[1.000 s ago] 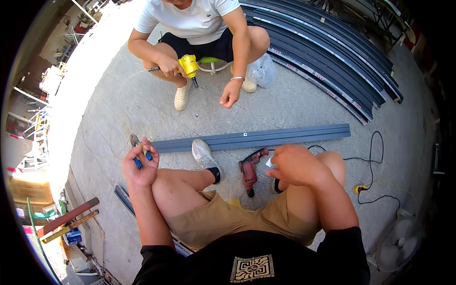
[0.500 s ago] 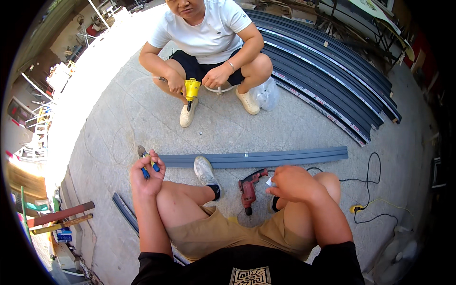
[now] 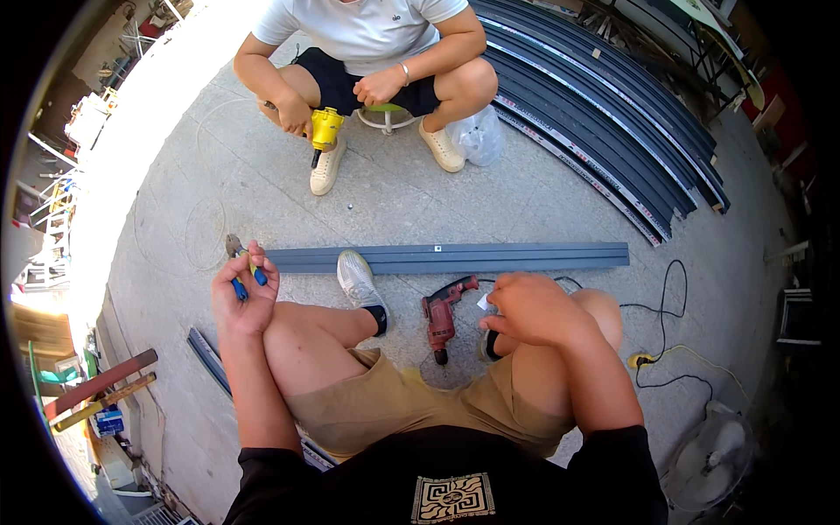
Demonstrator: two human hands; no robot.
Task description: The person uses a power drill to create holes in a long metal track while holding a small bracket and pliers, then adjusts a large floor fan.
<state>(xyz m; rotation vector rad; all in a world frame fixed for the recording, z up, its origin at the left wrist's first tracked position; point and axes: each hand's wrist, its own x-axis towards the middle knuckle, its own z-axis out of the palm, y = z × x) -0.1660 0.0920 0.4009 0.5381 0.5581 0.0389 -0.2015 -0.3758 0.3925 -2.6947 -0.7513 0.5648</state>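
My left hand [image 3: 248, 300] is closed round a pair of pliers [image 3: 236, 249] with blue and yellow handles, above my left knee. The jaws point up and away from me. My right hand [image 3: 532, 308] hangs by my right knee, fingers curled, pinching a small white flat piece [image 3: 484, 302] whose kind I cannot make out. Just left of that hand, a dark red power drill [image 3: 440, 322] lies on the ground, chuck toward me. Beyond it stretches a long grey metal profile [image 3: 525, 257] with a small white square spot on it; my left shoe [image 3: 355, 278] rests against or on it.
Opposite me a seated person holds a yellow power tool [image 3: 326, 129] pointing down. Long dark profiles [image 3: 604, 122] are stacked at the far right, near a clear plastic bag [image 3: 479, 137]. A black cable [image 3: 662, 312] runs right to a yellow connector [image 3: 641, 360]. A fan [image 3: 710, 455] stands at lower right.
The view has tilted and shifted, so everything sits higher and slightly left. My hands keep the same grips. The person opposite has swung the yellow tool slightly.
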